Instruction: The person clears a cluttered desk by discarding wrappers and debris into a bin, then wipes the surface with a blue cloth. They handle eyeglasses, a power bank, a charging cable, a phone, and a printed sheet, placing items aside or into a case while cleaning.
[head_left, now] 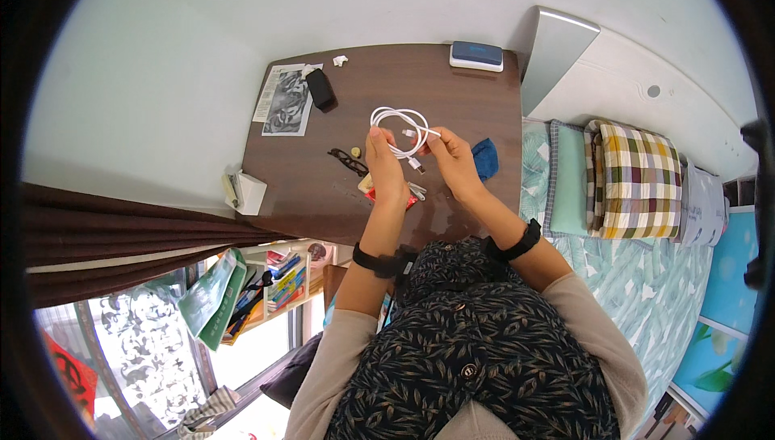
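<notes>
A white USB charging cable [401,109], wound into a loose loop, is held up over the brown table between both hands. My left hand [384,167] pinches the loop's left side. On the right, my right hand [452,161] grips the cable close to one of its plugs. Both plug ends show inside and below the loop, the larger USB plug [416,165] hanging between my hands. Beside my left hand lie dark-framed glasses [349,162] and a small yellow round item [355,152]. A blue cloth [485,159] rests just right of my right hand.
The brown table [387,77] carries a black case [320,89] on a printed sheet [284,109], a crumpled tissue [340,60], and a blue-and-white box [476,56]. A white holder [250,194] stands at the left edge. A bed with folded bedding [638,182] adjoins on the right.
</notes>
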Available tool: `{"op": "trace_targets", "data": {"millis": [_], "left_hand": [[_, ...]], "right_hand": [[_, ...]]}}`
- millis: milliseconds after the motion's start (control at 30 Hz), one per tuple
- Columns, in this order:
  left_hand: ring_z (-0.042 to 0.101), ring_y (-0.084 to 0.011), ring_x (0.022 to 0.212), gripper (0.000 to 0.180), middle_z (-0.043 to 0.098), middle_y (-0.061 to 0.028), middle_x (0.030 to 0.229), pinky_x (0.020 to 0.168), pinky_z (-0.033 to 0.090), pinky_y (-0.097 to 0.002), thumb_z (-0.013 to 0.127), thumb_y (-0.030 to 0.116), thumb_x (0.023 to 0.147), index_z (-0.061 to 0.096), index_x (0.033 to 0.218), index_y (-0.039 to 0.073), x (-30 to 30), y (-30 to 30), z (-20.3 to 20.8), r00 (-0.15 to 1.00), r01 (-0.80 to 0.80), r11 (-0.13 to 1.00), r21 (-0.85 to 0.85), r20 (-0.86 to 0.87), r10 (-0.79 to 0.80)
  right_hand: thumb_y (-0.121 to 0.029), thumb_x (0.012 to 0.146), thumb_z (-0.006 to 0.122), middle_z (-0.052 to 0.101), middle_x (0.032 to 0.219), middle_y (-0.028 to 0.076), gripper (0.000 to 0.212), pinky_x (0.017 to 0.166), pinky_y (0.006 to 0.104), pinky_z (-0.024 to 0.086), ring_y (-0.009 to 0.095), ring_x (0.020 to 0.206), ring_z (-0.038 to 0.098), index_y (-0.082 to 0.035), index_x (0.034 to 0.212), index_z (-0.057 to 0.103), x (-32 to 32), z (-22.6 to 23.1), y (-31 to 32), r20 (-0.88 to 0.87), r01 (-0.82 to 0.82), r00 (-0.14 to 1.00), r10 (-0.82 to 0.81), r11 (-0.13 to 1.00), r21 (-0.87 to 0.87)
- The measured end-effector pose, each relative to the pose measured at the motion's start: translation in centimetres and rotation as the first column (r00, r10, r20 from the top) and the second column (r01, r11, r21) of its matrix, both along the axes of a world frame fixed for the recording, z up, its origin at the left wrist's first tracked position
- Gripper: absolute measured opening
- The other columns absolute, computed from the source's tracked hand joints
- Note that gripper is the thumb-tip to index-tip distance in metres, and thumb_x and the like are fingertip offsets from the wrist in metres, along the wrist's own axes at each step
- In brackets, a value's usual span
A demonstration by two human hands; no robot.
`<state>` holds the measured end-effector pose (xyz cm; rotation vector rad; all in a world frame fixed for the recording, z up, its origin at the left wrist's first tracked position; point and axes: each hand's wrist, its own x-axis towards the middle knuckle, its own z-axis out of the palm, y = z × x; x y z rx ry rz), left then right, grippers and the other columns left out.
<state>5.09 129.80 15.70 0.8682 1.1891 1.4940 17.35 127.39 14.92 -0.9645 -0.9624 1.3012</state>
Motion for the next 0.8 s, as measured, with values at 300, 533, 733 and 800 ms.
{"op": "trace_targets", "data": {"millis": [300, 533, 733, 800], "left_hand": [[0.049, -0.0114, 0.083, 0.033, 0.049, -0.0007, 0.087, 0.076, 0.042, -0.0275, 0.042, 0.035, 0.108, 0.054, 0.093, 0.009, 0.0, 0.2, -1.6, 0.97, 0.086, 0.99, -0.112, 0.236, -0.058], [0.045, -0.0128, 0.079, 0.038, 0.048, -0.0021, 0.084, 0.074, 0.04, -0.0292, 0.037, 0.035, 0.108, 0.053, 0.089, 0.005, 1.5, -0.9, -0.9, 0.965, 0.073, 0.986, 0.149, -0.259, -0.032], [0.043, -0.0135, 0.076, 0.04, 0.046, -0.0023, 0.081, 0.072, 0.038, -0.0295, 0.035, 0.034, 0.109, 0.051, 0.087, 0.004, 1.4, -0.5, -0.9, 0.933, 0.138, 0.975, 0.176, -0.354, -0.069], [0.042, -0.0133, 0.075, 0.041, 0.045, -0.0021, 0.079, 0.07, 0.038, -0.0298, 0.035, 0.035, 0.109, 0.05, 0.086, 0.004, 1.1, -0.4, -1.3, 0.917, 0.127, 0.974, 0.189, -0.398, -0.042]], "right_hand": [[-0.017, 0.1, 0.052, 0.066, 0.101, 0.003, 0.018, 0.085, 0.0272, 0.048, 0.013, 0.093, 0.062, -0.004, 0.105, 0.064, 1.4, 0.5, 0.3, -0.534, -0.436, 0.766, 0.358, 0.9, -0.022], [-0.013, 0.091, 0.067, 0.06, 0.091, -0.001, 0.011, 0.074, 0.0222, 0.044, 0.008, 0.082, 0.055, -0.008, 0.099, 0.061, 0.3, -0.3, -0.5, -0.316, -0.204, 0.938, 0.14, 0.963, -0.179], [-0.014, 0.095, 0.063, 0.058, 0.078, -0.001, 0.015, 0.06, 0.0224, 0.046, 0.008, 0.068, 0.055, -0.005, 0.106, 0.058, 1.4, -1.0, 0.0, 0.046, -0.12, 0.99, 0.133, 0.967, -0.227], [-0.015, 0.097, 0.062, 0.06, 0.076, 0.001, 0.022, 0.056, 0.0232, 0.047, 0.009, 0.063, 0.056, -0.002, 0.113, 0.056, 2.3, -0.6, 0.0, 0.201, -0.147, 0.96, 0.195, 0.962, -0.231]]}}
